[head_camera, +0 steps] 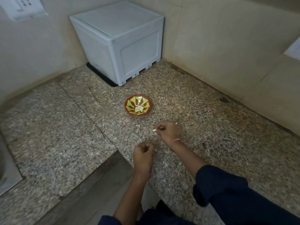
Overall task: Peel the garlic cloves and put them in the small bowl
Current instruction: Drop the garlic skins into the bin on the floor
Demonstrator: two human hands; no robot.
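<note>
Nearest to the camera, two dark blue sleeves (pixel 235 192) cover the upper forearms, and the lower forearms are bare. The left hand (pixel 143 157) hangs over the front edge of the surface (pixel 211 127) with its back turned up and its fingers curled in toward the palm; I cannot tell if something small is inside it. The right hand (pixel 168 132) is a little farther and to the right, low over the surface, with a thin pink thread (pixel 175 142) around the wrist. Its fingertips are drawn together and pinch a small white garlic clove (pixel 153 130), which sticks out to the left of the fingers. One more small white bit (pixel 176 123) shows just behind this hand; it is too small to say what it is. The surface is polished stone, speckled grey, brown and black, with a straight joint line that runs across it. Beyond the hands, well apart from them, stands the small bowl (pixel 138 106): round, shallow, glossy, red-brown with yellow-green stripes that spread from the middle. Some pale peeled cloves (pixel 139 108) lie together in its bottom. Farthest, in the corner of the plain beige walls, sits a white plastic box (pixel 120 41) with smooth panels and rounded edges, on a black mat (pixel 100 73).
</note>
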